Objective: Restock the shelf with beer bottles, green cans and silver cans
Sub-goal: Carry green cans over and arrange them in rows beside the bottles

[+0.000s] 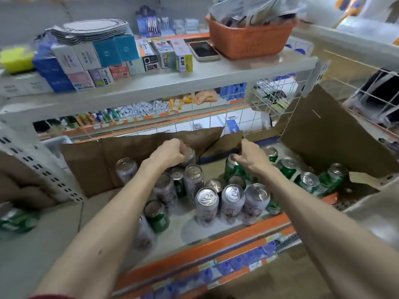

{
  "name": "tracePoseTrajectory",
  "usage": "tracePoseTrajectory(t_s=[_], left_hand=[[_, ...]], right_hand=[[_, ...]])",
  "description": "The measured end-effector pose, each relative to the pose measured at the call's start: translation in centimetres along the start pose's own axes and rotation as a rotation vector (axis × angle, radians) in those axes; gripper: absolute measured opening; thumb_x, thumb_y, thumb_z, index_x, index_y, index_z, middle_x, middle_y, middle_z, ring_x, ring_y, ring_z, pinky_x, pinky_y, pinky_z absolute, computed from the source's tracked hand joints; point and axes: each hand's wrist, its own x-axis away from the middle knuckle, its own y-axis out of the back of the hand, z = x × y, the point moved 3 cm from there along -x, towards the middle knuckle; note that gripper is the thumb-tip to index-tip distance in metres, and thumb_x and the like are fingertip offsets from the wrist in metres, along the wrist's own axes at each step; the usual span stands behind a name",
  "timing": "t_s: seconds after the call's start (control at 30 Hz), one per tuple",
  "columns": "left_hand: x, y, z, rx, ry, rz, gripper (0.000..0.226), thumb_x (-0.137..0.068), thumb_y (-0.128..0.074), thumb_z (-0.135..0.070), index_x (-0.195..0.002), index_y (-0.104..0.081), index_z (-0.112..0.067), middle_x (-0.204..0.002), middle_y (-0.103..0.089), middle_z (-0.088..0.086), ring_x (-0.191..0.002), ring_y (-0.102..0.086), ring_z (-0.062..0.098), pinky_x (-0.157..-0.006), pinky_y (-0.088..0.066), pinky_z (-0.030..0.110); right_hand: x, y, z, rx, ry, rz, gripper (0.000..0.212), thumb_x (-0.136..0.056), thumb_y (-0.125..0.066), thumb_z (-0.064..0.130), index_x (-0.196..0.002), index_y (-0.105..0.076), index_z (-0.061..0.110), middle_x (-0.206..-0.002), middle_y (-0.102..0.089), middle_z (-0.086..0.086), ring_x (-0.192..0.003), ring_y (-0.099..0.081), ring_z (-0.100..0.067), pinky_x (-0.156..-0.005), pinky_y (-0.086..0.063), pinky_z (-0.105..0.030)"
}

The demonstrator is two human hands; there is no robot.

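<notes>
Both my arms reach over the low shelf (194, 231) with its orange front edge. My left hand (170, 151) is closed around the top of a silver can (190, 156) at the back of the shelf. My right hand (248, 155) grips the top of a green can (230, 169) beside it. Several silver cans (206, 205) stand in a row near the front, with more behind. More green cans (308, 182) stand at the right, and one green can (155, 215) is at the front left. No beer bottles are visible.
Brown cardboard (138, 145) lines the back of the shelf, and a large cardboard flap (328, 130) rises at the right. A white shelf (216, 70) above carries small boxes, a phone and an orange basket (248, 39). Wire baskets hang at the right.
</notes>
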Motion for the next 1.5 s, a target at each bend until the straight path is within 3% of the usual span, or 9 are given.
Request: tracePoseTrajectory(t_s=[0.1,0.2,0.37,0.5,0.6,0.73,0.97,1.27,1.5], left_hand=[[1.1,-1.1,0.5,-0.068,0.072,0.0,0.025,-0.082,-0.071,-0.027,-0.1,-0.068,-0.009,-0.096,-0.071,0.01,-0.09,-0.066,0.029,-0.068,-0.047,0.031],[2.4,-1.9,0.6,-0.052,0.082,-0.055,0.023,-0.081,-0.069,-0.017,-0.104,-0.073,-0.014,-0.091,-0.07,0.003,-0.09,-0.066,0.025,-0.068,-0.044,0.028],[0.9,-1.9,-1.3,0.013,0.109,-0.18,0.022,-0.082,-0.065,-0.021,-0.104,-0.069,-0.019,-0.103,-0.071,0.005,-0.098,-0.066,0.025,-0.083,-0.054,0.037],[-1.3,-3.6,-5.6,0.063,0.005,-0.099,0.031,-0.086,-0.069,-0.025,-0.116,-0.065,-0.017,-0.11,-0.068,0.003,-0.103,-0.063,0.022,-0.09,-0.052,0.036],[-2.8,-6.0,-7.5,0.053,-0.042,0.002,0.039,-0.086,-0.072,-0.026,-0.12,-0.062,-0.013,-0.114,-0.066,0.006,-0.106,-0.061,0.023,-0.085,-0.047,0.03],[-4.7,-8.5,-8.7,0.044,-0.053,0.079,0.049,-0.084,-0.073,-0.031,-0.126,-0.057,-0.012,-0.123,-0.061,0.01,-0.11,-0.058,0.025,-0.092,-0.047,0.034],[-8.5,-12.2,-10.0,0.044,-0.006,0.196,0.075,-0.082,-0.077,-0.032,-0.145,-0.039,-0.017,-0.144,-0.048,0.006,-0.124,-0.053,0.026,-0.098,-0.048,0.039],[-10.7,-14.2,-10.3,0.045,-0.025,0.282,0.082,-0.076,-0.082,-0.032,-0.145,-0.041,-0.014,-0.14,-0.053,0.006,-0.121,-0.054,0.022,-0.093,-0.044,0.027],[-9.8,-15.1,-10.6,0.019,0.032,0.252,0.082,-0.065,-0.089,-0.036,-0.13,-0.045,-0.012,-0.131,-0.054,0.009,-0.117,-0.056,0.03,-0.095,-0.048,0.041]], right_hand=[[-1.3,-0.8,0.4,0.023,0.083,0.149,0.032,-0.081,-0.066,0.034,-0.098,-0.054,0.009,-0.098,-0.065,-0.011,-0.088,-0.062,-0.031,-0.076,-0.053,-0.039],[-1.6,-2.1,1.0,0.066,0.165,0.224,0.028,-0.082,-0.068,0.031,-0.092,-0.053,0.009,-0.097,-0.065,-0.013,-0.089,-0.063,-0.033,-0.074,-0.052,-0.037],[-2.6,-1.3,-1.2,0.087,0.114,0.164,0.017,-0.083,-0.063,0.021,-0.085,-0.053,0.008,-0.089,-0.061,-0.013,-0.088,-0.063,-0.035,-0.067,-0.047,-0.034],[-3.4,0.0,-4.7,0.101,0.033,0.08,0.011,-0.085,-0.059,0.017,-0.091,-0.054,0.009,-0.1,-0.065,-0.016,-0.097,-0.063,-0.037,-0.071,-0.047,-0.038],[-3.7,1.0,-7.4,0.117,-0.027,0.071,0.024,-0.086,-0.058,0.014,-0.108,-0.056,0.006,-0.111,-0.062,-0.019,-0.104,-0.061,-0.038,-0.079,-0.048,-0.04],[-3.9,1.3,-10.7,0.084,-0.087,0.088,0.025,-0.081,-0.063,0.015,-0.101,-0.051,0.009,-0.111,-0.061,-0.019,-0.101,-0.06,-0.036,-0.079,-0.052,-0.04],[-4.7,-0.4,-11.7,0.041,-0.013,0.084,0.054,-0.084,-0.07,0.04,-0.125,-0.05,0.012,-0.123,-0.054,-0.016,-0.115,-0.048,-0.035,-0.092,-0.045,-0.042],[-6.2,-1.9,-10.3,0.275,0.099,0.042,0.055,-0.082,-0.063,0.049,-0.116,-0.056,0.007,-0.121,-0.049,-0.015,-0.117,-0.04,-0.034,-0.092,-0.042,-0.042],[-5.9,-3.0,-9.3,0.385,0.049,0.118,0.077,-0.079,-0.071,0.053,-0.133,-0.043,0.006,-0.135,-0.047,-0.015,-0.128,-0.037,-0.033,-0.1,-0.039,-0.042]])
